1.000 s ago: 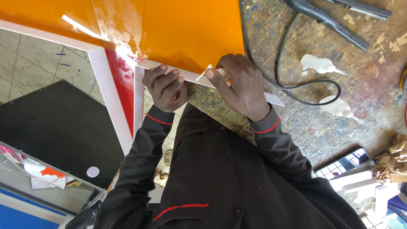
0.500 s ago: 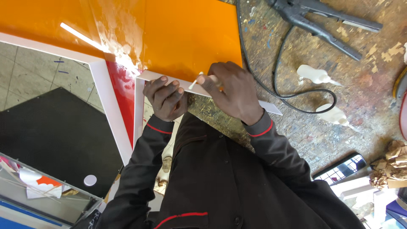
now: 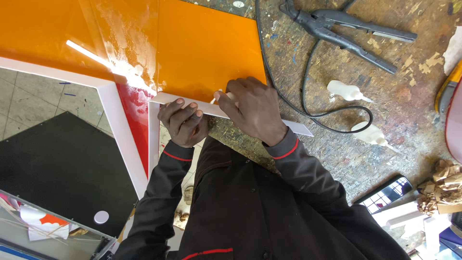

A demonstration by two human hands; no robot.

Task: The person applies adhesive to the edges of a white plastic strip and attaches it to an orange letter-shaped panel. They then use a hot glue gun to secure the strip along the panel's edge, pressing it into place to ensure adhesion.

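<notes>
My left hand presses its fingertips on the corner of a white plastic strip, which lies along the near edge of an orange acrylic sheet. My right hand sits just right of it on the same strip. It is closed around a small white glue nozzle whose tip touches the seam between strip and sheet. The two hands are almost touching. Left of the strip's corner are a red panel and a white frame edge.
On the worn, paint-flecked workbench to the right lie two small white glue bottles, a black long-handled tool with a looping cable, a phone and crumpled brown paper. A dark mat lies on the floor at left.
Both hands keep their hold on the strip. My right hand has crept slightly left along the seam, and the whole view has shifted downward.
</notes>
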